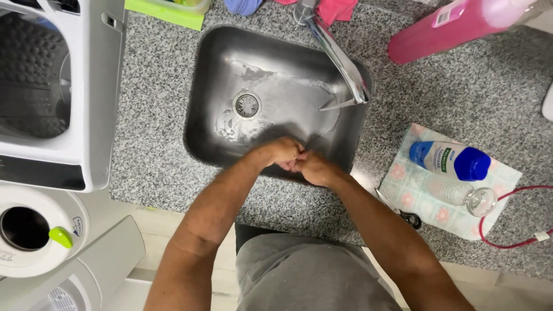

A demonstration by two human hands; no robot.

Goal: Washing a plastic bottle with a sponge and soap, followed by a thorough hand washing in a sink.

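Grey shorts at the counter edge. Left hand (280,152) and right hand (314,168) pressed together, fingers interlocked, holding nothing visible, over the near rim of the rectangular stainless steel sink (214,86). Round drain strainer (247,105) beyond them, basin wet. Chrome swivel faucet (340,55) reaches in from the far edge. Speckled grey granite countertop (155,115) surrounds it.

The rectangular stainless-steel sink basin (213,92) is set into the speckled grey granite table (461,98), its round drain (247,105) left of centre and its floor wet. The hands, left hand (282,152) and right hand (314,167), press together, fingers curled, over its near edge.
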